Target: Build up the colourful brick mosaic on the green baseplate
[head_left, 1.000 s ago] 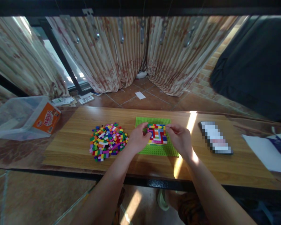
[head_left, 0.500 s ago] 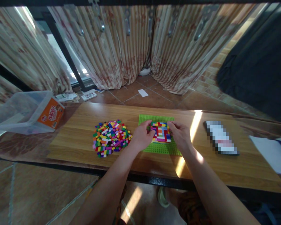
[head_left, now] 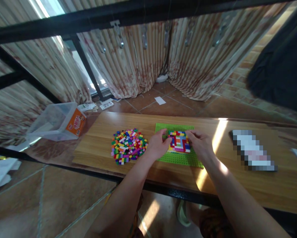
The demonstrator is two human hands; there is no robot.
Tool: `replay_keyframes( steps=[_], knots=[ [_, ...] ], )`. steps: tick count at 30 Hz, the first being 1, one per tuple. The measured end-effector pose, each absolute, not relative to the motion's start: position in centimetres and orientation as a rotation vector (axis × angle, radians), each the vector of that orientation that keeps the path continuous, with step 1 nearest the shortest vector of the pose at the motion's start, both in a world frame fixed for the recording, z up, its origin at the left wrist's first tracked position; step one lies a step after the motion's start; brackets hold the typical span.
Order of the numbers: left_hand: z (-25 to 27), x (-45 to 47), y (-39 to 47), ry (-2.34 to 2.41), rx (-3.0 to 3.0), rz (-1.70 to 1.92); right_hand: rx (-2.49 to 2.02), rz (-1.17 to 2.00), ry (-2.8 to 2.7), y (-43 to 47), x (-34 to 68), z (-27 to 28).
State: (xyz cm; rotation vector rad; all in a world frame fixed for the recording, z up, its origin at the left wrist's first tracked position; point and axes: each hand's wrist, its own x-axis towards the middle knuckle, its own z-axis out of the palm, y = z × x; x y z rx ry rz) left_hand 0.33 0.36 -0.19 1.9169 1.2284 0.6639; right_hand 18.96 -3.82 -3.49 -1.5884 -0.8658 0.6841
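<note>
A square block of coloured bricks (head_left: 179, 141) sits on the green baseplate (head_left: 178, 158) in the middle of the wooden board (head_left: 94, 148), pinched on either side by the left hand (head_left: 158, 144) and right hand (head_left: 200, 144). With uneven pressure the bricks might pop loose or the plate slide. A heap of loose bricks (head_left: 128, 146) lies just left, a clear tub (head_left: 56, 120) farther left.

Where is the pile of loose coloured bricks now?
In the head view, the pile of loose bricks lies on the wooden board, just left of the left hand and the green baseplate.
</note>
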Motion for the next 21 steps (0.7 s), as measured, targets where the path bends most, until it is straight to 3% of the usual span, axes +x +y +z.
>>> replay_keyframes(
  steps=[9,21],
  knots=[
    [1.4,-6.3,3.2,1.821,2.118,0.452,-1.531,0.73,-0.714,-4.2,18.8,-2.8],
    [0.9,-5.4,2.3,1.956,2.268,0.207,-1.542,0.642,-0.831,-4.4,18.7,-2.5]
  ],
)
